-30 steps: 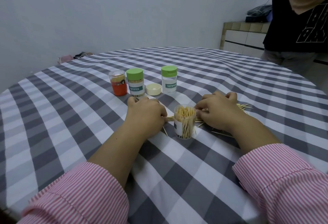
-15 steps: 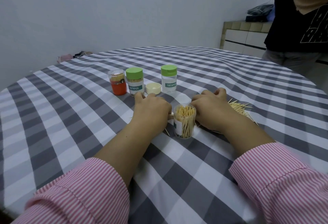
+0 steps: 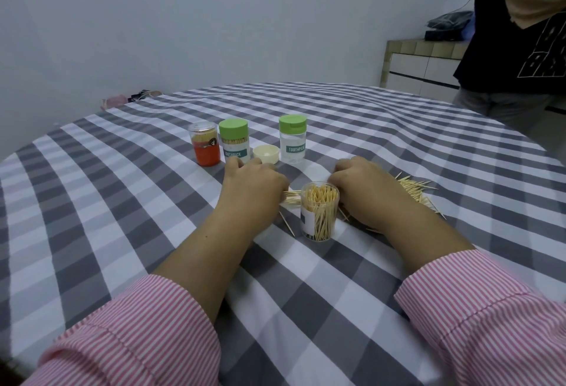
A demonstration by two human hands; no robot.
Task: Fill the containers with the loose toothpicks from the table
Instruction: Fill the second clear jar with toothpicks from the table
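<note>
An open clear container point(image 3: 319, 215), part full of upright toothpicks, stands between my hands. My left hand point(image 3: 254, 186) lies knuckles-up just left of it, fingers curled on a small bundle of toothpicks point(image 3: 291, 196) that pokes out toward the container. Right of the container rests my right hand point(image 3: 366, 188), palm down with curled fingers whose tips are hidden. A pile of loose toothpicks point(image 3: 413, 187) spreads out from under it to the right. A few single toothpicks lie near the container's base.
Behind my hands stand an orange-labelled clear container point(image 3: 204, 146), a green-lidded container with toothpicks point(image 3: 233, 140), a cream lid point(image 3: 266, 153) and a green-lidded clear container point(image 3: 292, 138). A person in a dark shirt point(image 3: 520, 58) stands at the table's far right edge.
My right hand slid left toward the container, uncovering more of the loose pile to its right. My left hand shifted slightly away from me, still on the bundle.
</note>
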